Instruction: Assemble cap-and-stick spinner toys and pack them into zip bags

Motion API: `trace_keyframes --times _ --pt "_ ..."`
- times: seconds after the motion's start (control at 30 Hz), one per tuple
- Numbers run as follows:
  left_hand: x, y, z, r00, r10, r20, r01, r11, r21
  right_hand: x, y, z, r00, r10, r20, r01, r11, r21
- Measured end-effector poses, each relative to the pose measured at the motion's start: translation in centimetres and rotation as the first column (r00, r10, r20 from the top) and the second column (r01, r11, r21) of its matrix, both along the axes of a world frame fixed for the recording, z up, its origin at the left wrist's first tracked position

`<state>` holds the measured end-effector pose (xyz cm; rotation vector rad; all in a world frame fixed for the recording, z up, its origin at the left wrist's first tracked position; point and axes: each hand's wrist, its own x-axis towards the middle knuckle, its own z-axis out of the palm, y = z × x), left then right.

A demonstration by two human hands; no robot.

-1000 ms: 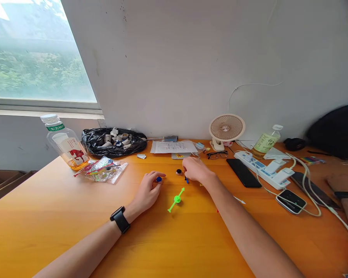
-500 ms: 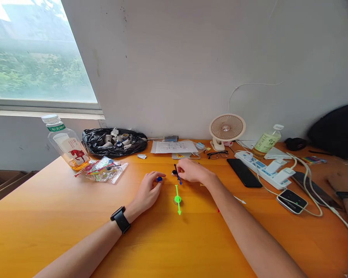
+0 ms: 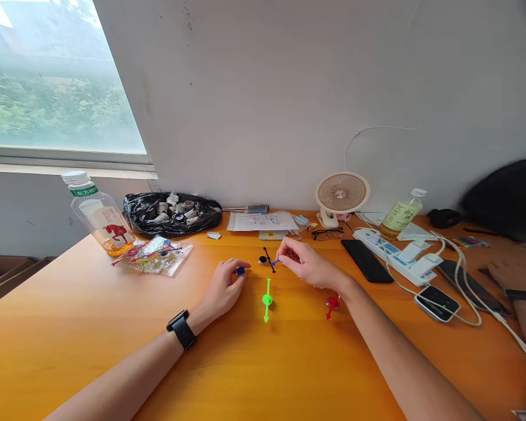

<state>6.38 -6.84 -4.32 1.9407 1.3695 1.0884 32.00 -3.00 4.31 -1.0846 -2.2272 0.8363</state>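
Note:
My left hand (image 3: 225, 286) rests on the table, thumb and forefinger closed around a small blue-topped round piece (image 3: 241, 271). Between the fingertips of my right hand (image 3: 304, 263) is a small blue arrow (image 3: 276, 262). Just left of those fingertips lies a black arrow (image 3: 269, 259), beside a black-topped round piece (image 3: 262, 260). Nearer to me a green arrow (image 3: 267, 300) sits on top of a round piece. A red arrow (image 3: 332, 303) on its round base is partly hidden by my right forearm.
At the left stand a bottle (image 3: 100, 219), clear plastic packets (image 3: 158, 257) and a black bag (image 3: 135, 213) of small rolls. A fan (image 3: 342, 194), papers (image 3: 263, 221) and glasses (image 3: 328, 234) line the wall. Rightward are a phone (image 3: 367, 261), a power strip (image 3: 392, 257) and another person's hand (image 3: 515, 280).
My right hand has drawn back a little to the right with the blue arrow, uncovering the black arrow. The red arrow now shows beside my forearm. My left hand has stayed put.

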Motion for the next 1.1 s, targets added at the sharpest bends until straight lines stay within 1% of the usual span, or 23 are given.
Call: trace_keyframes --times 0.1,0.17,0.27,0.33,0.4,0.6,0.83,1.1 --pt "0.0 0.0 0.0 1.000 -0.002 -0.013 0.002 1.000 0.003 0.2 -0.8 -0.6 0.992 0.010 -0.129 -0.018 0.998 -0.059" --pt "0.0 0.0 0.0 1.000 -0.006 -0.017 0.006 1.000 -0.003 0.0 -1.0 -1.0 0.972 0.003 -0.235 -0.033 0.992 -0.124" --pt "0.0 0.0 0.0 1.000 -0.010 -0.015 0.010 1.000 -0.008 -0.6 -1.2 -1.7 0.928 -0.020 -0.373 -0.075 0.969 -0.237" --pt "0.0 0.0 0.0 1.000 -0.008 -0.013 0.008 1.000 -0.006 -1.1 -1.5 -2.1 0.898 -0.029 -0.439 -0.108 0.953 -0.283" --pt "0.0 0.1 0.0 1.000 -0.005 -0.019 0.005 1.000 -0.001 -1.8 -2.0 -2.4 0.875 -0.037 -0.482 -0.128 0.944 -0.304" --pt "0.1 -0.1 0.3 1.000 -0.010 -0.016 0.010 1.000 0.013 -3.4 -3.1 -3.4 0.873 -0.049 -0.485 -0.131 0.935 -0.331" --pt "0.2 -0.2 0.6 0.999 -0.017 -0.032 0.017 1.000 0.017 -3.8 -3.9 -3.7 0.891 0.004 -0.454 -0.184 0.918 -0.352" --pt "0.2 -0.3 0.8 0.999 -0.022 -0.045 0.023 0.999 0.022 -3.6 -4.2 -3.5 0.939 0.065 -0.339 -0.148 0.963 -0.225"
